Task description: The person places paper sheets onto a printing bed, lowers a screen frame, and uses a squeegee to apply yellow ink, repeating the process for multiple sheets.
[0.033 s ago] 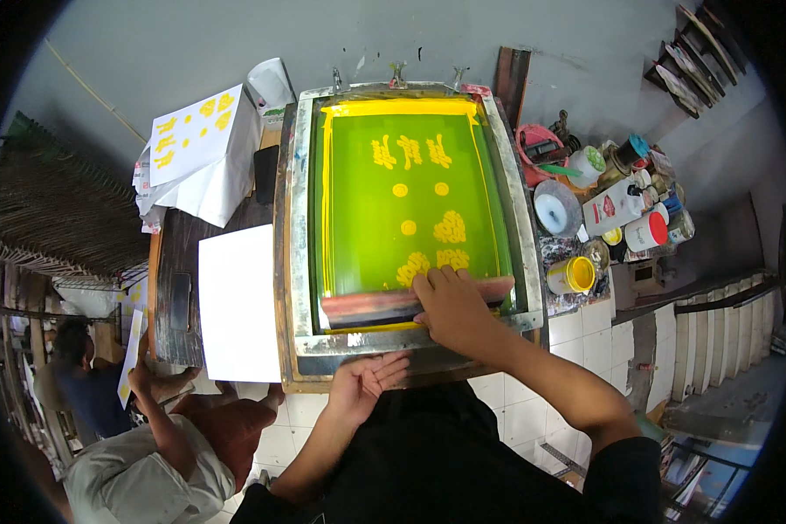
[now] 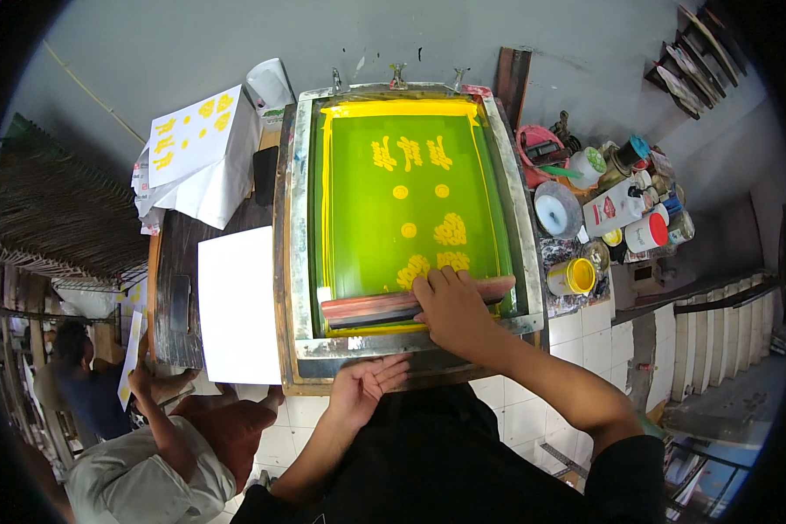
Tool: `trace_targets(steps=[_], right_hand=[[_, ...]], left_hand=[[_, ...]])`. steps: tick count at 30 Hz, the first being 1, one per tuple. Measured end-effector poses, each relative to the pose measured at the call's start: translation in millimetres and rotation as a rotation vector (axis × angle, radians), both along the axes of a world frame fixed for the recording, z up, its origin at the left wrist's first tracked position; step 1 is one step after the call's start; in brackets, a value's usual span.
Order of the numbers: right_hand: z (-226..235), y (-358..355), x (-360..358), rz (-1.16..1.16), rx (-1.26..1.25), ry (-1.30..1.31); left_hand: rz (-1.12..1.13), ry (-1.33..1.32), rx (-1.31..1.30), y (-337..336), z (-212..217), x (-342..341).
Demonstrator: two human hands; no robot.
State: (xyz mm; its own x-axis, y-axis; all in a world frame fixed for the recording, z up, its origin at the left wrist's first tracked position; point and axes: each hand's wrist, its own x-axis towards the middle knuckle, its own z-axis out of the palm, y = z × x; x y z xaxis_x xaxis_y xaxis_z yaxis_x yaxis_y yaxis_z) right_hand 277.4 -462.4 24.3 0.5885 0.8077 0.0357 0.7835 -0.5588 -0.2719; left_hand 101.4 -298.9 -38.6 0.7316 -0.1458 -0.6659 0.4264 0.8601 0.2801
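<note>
Right hand (image 2: 454,316) on the squeegee (image 2: 362,311) here, fingers hooked over its top edge and clamped on it just right of the middle. The squeegee lies across the near end of the green screen (image 2: 367,210), a little slanted, its left end closer to the person. And the left hand (image 2: 367,386)? Holding nothing, palm turned up, fingers stretched out side by side, right by the near bar of the metal frame (image 2: 302,218); whether it touches, I can't tell. Yellow shapes stand out on the screen beyond the squeegee. Over to the left, white paper (image 2: 240,306) on the dark table (image 2: 170,262); on the right, an open yellow jar (image 2: 571,277) near the frame.
</note>
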Motion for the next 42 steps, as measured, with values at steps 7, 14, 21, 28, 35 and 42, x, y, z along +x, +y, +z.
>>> trace_targets(steps=[7, 14, 21, 28, 35, 42], right_hand=[[-9.3, 33.3, 77.2, -0.025, 0.062, -0.262], [-12.1, 77.3, 198.4, -0.050, 0.146, -0.294], [-16.2, 113.4, 295.4, -0.058, 0.069, -0.344], [7.6, 122.7, 337.7, -0.062, -0.023, -0.113], [2.1, 124.9, 348.5, -0.101, 0.043, -0.229], [-0.7, 111.5, 306.2, -0.137, -0.005, -0.248]], left_hand=[[-0.035, 0.089, -0.005, 2.2, 2.3, -7.1], [-0.054, 0.176, 0.092, 1.6, 16.1, 7.1], [0.001, 0.164, 0.079, -1.8, 13.6, 3.0], [0.023, -0.020, 0.082, -5.4, -1.0, -8.5], [0.056, 0.077, 0.060, -6.9, -0.8, -7.4], [0.047, 0.063, 0.097, -6.3, 2.4, -4.8]])
